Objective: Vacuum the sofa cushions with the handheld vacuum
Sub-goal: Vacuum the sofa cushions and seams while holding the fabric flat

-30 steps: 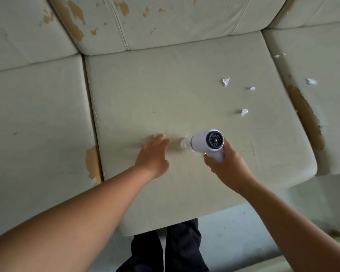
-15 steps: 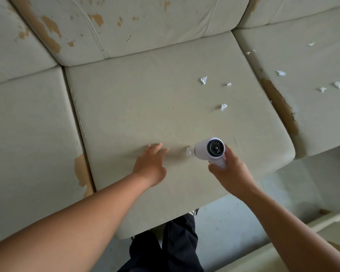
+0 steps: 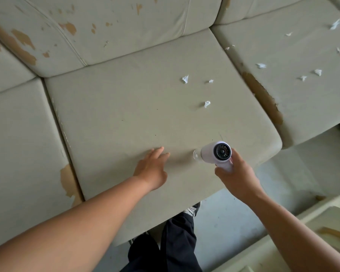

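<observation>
Taking the middle seat cushion (image 3: 145, 107) as reference: the cushion to its left (image 3: 22, 146) shows a patch of torn covering at the shared seam and no visible debris. On the middle cushion's front part, the left hand (image 3: 152, 169) lies palm down, fingers extended and close together, pressed flat on the fabric. Just to its right, the handheld vacuum (image 3: 217, 153) points its clear nozzle toward that hand, the nozzle at or just above the fabric; contact cannot be confirmed. The right hand (image 3: 235, 180) is wrapped around the vacuum's grip, fingers curled tight. Three paper scraps (image 3: 207, 104) remain on the middle cushion's far right part, behind the vacuum and well apart from its nozzle. More scraps (image 3: 261, 65) lie on the cushion to the right (image 3: 302, 99). Risks: a pass toward the left hand would miss all remaining debris; exhaust air could scatter light scraps; the nozzle may snag peeling cover near the right seam.
</observation>
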